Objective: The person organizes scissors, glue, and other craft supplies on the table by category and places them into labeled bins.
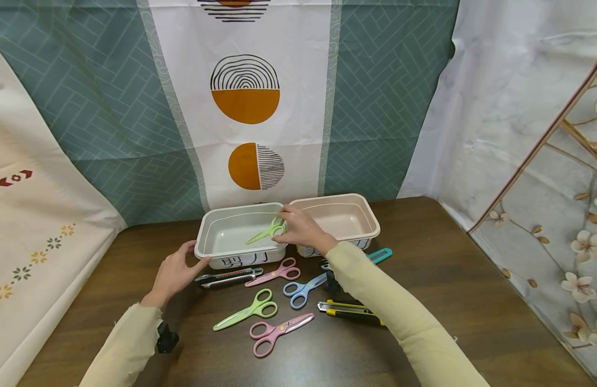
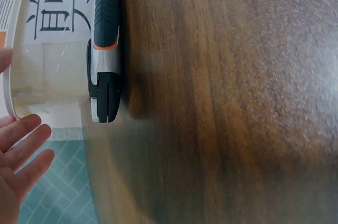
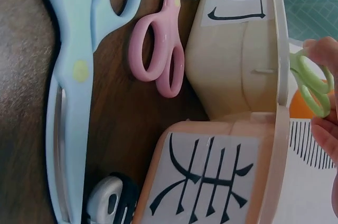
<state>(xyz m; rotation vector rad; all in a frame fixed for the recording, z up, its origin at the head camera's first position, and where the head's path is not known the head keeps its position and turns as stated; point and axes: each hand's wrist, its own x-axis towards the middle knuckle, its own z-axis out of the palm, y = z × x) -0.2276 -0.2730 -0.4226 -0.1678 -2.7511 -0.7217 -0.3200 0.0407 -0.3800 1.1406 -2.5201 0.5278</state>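
Observation:
My right hand (image 1: 302, 228) pinches a pair of light green scissors (image 1: 263, 233) by the handles, blades pointing left over the pale grey-white bin (image 1: 240, 253). In the right wrist view, the green scissor handles (image 3: 312, 84) sit between thumb and fingers above the bin's rim. My left hand (image 1: 174, 275) touches that bin's left front corner. Its fingers (image 2: 26, 147) are fairly straight and spread against the bin's end in the left wrist view. A black and silver utility knife (image 1: 229, 277) lies along the bin's front.
A beige-pink bin (image 1: 373, 232) stands right of the pale one. On the brown table (image 1: 192, 344) lie pink scissors (image 1: 274, 272), blue scissors (image 1: 303, 289), green scissors (image 1: 247, 312), more pink scissors (image 1: 279, 333), a yellow-black utility knife (image 1: 349, 310) and a teal-handled tool (image 1: 379, 255). Patterned cloth (image 1: 390, 107) hangs behind.

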